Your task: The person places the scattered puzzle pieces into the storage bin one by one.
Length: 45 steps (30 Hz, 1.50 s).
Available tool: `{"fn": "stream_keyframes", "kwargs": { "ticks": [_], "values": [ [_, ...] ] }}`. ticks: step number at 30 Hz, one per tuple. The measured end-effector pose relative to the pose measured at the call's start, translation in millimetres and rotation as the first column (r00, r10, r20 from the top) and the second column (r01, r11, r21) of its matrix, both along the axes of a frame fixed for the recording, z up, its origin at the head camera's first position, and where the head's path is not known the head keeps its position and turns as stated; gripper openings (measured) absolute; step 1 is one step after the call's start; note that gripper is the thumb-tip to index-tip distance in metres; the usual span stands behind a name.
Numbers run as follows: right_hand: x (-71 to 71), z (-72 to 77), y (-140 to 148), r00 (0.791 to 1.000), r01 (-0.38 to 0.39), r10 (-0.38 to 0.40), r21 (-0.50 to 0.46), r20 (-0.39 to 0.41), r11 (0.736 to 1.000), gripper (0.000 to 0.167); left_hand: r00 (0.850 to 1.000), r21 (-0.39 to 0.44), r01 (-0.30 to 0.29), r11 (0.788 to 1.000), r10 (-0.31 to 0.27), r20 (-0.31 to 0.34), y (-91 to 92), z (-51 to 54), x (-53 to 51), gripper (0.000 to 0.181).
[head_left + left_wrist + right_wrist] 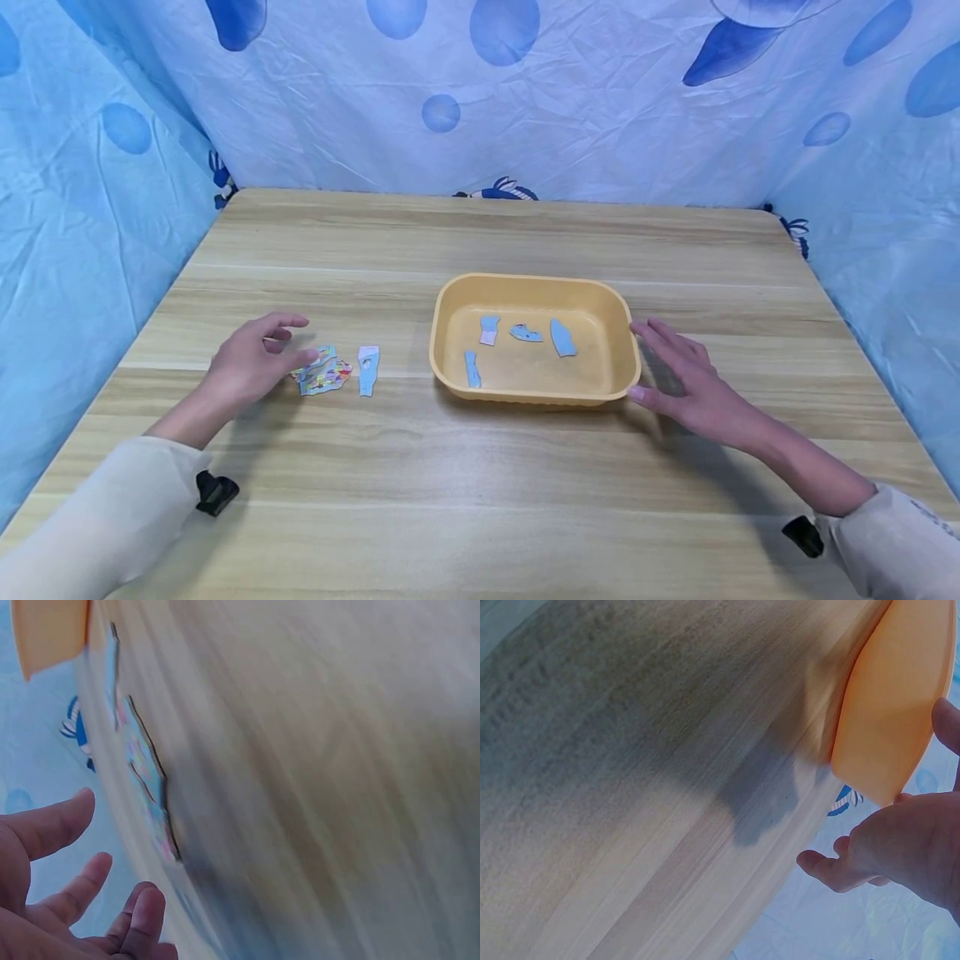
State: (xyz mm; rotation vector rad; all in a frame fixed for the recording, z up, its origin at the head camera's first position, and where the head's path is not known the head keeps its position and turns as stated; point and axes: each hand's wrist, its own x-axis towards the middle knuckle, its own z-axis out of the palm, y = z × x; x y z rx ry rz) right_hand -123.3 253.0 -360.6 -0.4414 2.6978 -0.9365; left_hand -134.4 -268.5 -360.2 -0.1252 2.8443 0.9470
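Observation:
In the head view my left hand (255, 357) hovers at the left, its fingers loosely bent and nothing seen between them. Just beside its thumb lies a colourful cluster of joined jigsaw puzzle pieces (326, 372), partly hidden by the hand. A single blue and pink puzzle piece (368, 372) lies apart, to the right of the cluster. My right hand (693, 387) has its fingers spread, with fingertips against or very close to the right rim of a yellow plastic tray (517, 377). The right wrist view shows that hand (907, 844) next to the tray's side (892, 712).
Inside the tray lie several loose blue pieces, among them a pointed one (562, 337) and a narrow one (472, 368). A wood-grain table (480, 500) carries everything. Blue patterned cloth (360, 117) hangs behind the table and along both sides.

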Motion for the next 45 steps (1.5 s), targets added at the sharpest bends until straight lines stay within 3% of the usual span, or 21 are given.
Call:
{"fn": "stream_keyframes", "kwargs": {
  "ticks": [6, 15, 21, 27, 36, 45],
  "values": [
    [-0.1, 0.1, 0.2, 1.000, -0.002, 0.002, 0.002, -0.001, 1.000, 0.081, 0.999, -0.017, 0.014, 1.000, -0.013, 0.040, -12.1, -6.0, -0.6, 0.057],
    [-0.4, -0.1, 0.5, 1.000, 0.002, -0.002, -0.001, 0.006, 1.000, 0.081, 0.990, -0.002, 0.139, 0.990, -0.139, 0.022, -20.9, -11.8, -2.4, 0.056],
    [-0.4, -1.0, 0.7, 1.000, 0.004, -0.004, 0.004, 0.012, 1.000, 0.081, 0.988, -0.027, 0.137, 0.990, -0.135, 0.070, -22.3, -13.0, -2.1, 0.055],
    [-0.9, -1.1, 0.6, 1.000, 0.009, -0.009, 0.007, 0.014, 1.000, 0.082, 0.989, -0.031, 0.130, 0.991, -0.127, 0.075, -25.6, -13.4, -4.1, 0.050],
    [-1.0, -1.8, 0.7, 1.000, 0.011, -0.011, 0.007, 0.016, 1.000, 0.082, 0.989, -0.042, 0.137, 0.990, -0.134, 0.063, -27.8, -13.9, -5.2, 0.051],
    [-0.7, -1.5, 0.8, 1.000, 0.007, -0.007, 0.002, 0.016, 1.000, 0.082, 0.980, -0.122, 0.199, 0.972, -0.201, -0.003, -28.1, -16.7, -3.1, 0.044]
  ]
}}
